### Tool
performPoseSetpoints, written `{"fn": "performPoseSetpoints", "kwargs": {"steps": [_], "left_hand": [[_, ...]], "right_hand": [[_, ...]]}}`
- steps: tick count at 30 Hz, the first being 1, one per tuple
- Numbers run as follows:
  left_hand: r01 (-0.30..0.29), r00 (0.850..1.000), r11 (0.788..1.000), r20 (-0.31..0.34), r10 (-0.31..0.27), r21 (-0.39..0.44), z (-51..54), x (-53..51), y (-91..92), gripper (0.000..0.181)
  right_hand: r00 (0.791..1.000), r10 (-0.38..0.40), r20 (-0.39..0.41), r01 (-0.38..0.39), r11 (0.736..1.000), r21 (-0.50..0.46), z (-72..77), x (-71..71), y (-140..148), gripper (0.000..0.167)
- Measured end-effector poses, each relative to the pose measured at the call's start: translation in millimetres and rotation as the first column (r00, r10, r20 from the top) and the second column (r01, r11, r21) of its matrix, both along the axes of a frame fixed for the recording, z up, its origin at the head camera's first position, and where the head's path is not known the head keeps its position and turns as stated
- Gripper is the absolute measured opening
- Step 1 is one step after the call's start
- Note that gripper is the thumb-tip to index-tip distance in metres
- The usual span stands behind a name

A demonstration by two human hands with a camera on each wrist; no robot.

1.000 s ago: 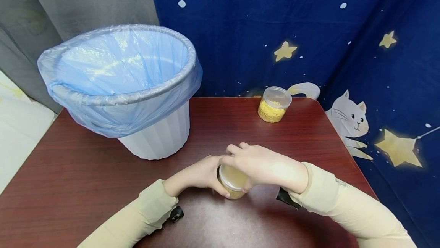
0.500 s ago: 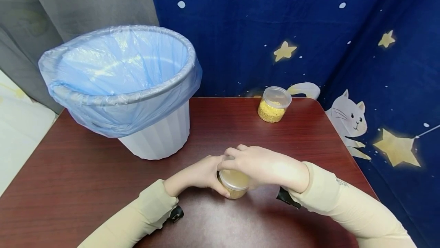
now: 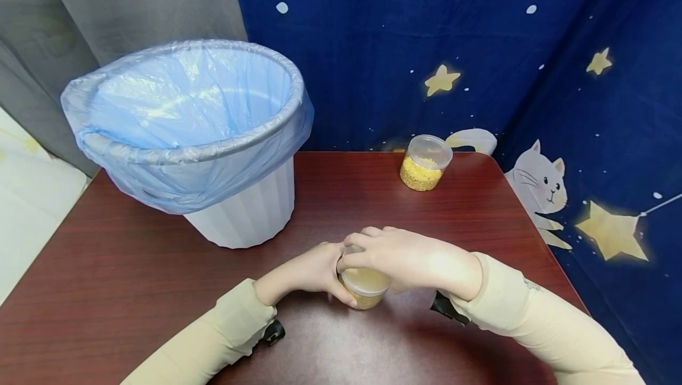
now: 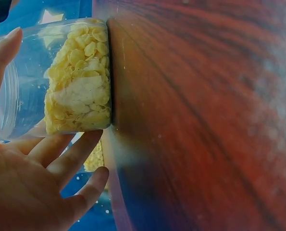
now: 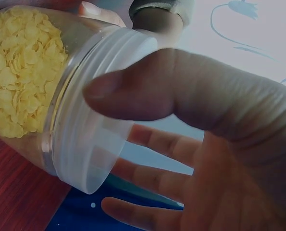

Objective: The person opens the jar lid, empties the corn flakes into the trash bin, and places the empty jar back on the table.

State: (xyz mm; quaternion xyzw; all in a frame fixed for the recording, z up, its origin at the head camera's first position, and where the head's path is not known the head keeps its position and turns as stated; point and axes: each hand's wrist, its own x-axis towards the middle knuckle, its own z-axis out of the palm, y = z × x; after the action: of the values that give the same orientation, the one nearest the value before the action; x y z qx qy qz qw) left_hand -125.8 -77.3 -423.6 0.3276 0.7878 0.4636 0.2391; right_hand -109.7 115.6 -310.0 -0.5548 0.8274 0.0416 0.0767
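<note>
A clear jar [image 4: 78,91] partly filled with yellow flakes stands upright on the table, near the middle of the head view. My left hand [image 3: 317,269] grips it round the side, thumb toward me and fingers on the far side. On top is a translucent screw lid [image 5: 97,144], seated on the jar in the right wrist view. My right hand [image 3: 407,257] holds this lid from above, thumb on its near rim and fingers across the far rim. Part of the lid is hidden under the right hand in the head view.
A white trash bin [image 3: 256,210] with a blue bag [image 3: 186,151] over its rim stands at the back left. Toward the back right edge is a second lidded jar [image 3: 422,175] of yellow flakes. Behind the dark red table [image 3: 133,290] hangs a blue curtain [image 3: 367,35].
My right hand has shifted slightly to the right and its fingers have moved over the lid, uncovering more of its top. The left hand and the jar stay nearly in place.
</note>
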Motion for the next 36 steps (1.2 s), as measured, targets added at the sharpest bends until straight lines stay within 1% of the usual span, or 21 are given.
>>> {"fn": "performPoseSetpoints", "kwargs": {"steps": [5, 9, 12, 15, 18, 21, 22, 25, 27, 29, 32, 34, 36], "left_hand": [[0.004, 1.0, 1.0, -0.023, -0.004, -0.008, 0.2, 0.1, 0.5, 0.053], [0.001, 1.0, 1.0, -0.018, -0.001, -0.005, 0.3, 0.1, 0.2, 0.055], [0.002, 1.0, 1.0, 0.004, -0.002, 0.006, -0.2, 0.2, -0.3, 0.055], [0.008, 1.0, 1.0, -0.006, -0.007, 0.012, -0.8, 0.1, -0.6, 0.055], [-0.003, 0.996, 1.0, -0.085, 0.003, -0.005, -1.2, 0.0, -1.0, 0.064], [-0.026, 0.985, 0.999, -0.172, 0.02, -0.034, -1.4, -0.2, -1.2, 0.072], [-0.036, 0.982, 0.998, -0.189, 0.026, -0.045, -1.4, -0.4, -1.1, 0.072], [-0.032, 0.987, 0.998, -0.159, 0.023, -0.051, -1.5, -0.8, -0.7, 0.064], [-0.025, 0.993, 0.999, -0.119, 0.02, -0.043, -1.8, -1.1, -0.5, 0.06], [-0.022, 0.994, 0.999, -0.106, 0.018, -0.042, -2.0, -1.4, -0.4, 0.061], [-0.022, 0.991, 0.999, -0.134, 0.015, -0.049, -2.6, -1.9, -0.4, 0.069], [-0.025, 0.986, 0.998, -0.167, 0.015, -0.061, -2.8, -2.4, -0.4, 0.072], [-0.026, 0.984, 0.997, -0.177, 0.014, -0.069, -2.7, -2.6, -0.3, 0.074]], "right_hand": [[1.0, 0.013, 0.004, -0.013, 1.0, -0.002, 0.7, -0.1, 0.7, 0.076], [1.0, 0.011, 0.017, -0.011, 1.0, -0.005, 0.2, -0.2, 1.2, 0.076], [0.999, 0.001, 0.034, -0.001, 1.0, -0.001, -0.1, -0.2, 1.6, 0.076], [0.998, -0.024, 0.056, 0.025, 1.0, -0.012, 0.4, -0.1, 1.9, 0.075], [0.994, -0.079, 0.076, 0.083, 0.995, -0.048, 0.9, 0.4, 0.9, 0.073], [0.985, -0.154, 0.074, 0.16, 0.984, -0.074, 1.9, 1.5, -0.4, 0.076], [0.982, -0.178, 0.067, 0.182, 0.98, -0.073, 2.0, 1.8, -0.7, 0.077], [0.972, -0.233, 0.044, 0.235, 0.97, -0.065, 1.6, 3.0, -1.0, 0.078], [0.967, -0.254, 0.03, 0.255, 0.965, -0.067, -0.1, 3.2, -0.9, 0.078], [0.963, -0.267, 0.026, 0.268, 0.961, -0.07, -2.2, 3.4, -0.7, 0.079], [0.963, -0.27, 0.017, 0.27, 0.959, -0.08, -5.3, 3.4, -0.5, 0.078], [0.963, -0.269, 0.007, 0.269, 0.96, -0.08, -6.8, 3.5, -0.9, 0.078], [0.964, -0.267, -0.007, 0.265, 0.961, -0.079, -7.8, 3.3, -1.6, 0.077]]}}
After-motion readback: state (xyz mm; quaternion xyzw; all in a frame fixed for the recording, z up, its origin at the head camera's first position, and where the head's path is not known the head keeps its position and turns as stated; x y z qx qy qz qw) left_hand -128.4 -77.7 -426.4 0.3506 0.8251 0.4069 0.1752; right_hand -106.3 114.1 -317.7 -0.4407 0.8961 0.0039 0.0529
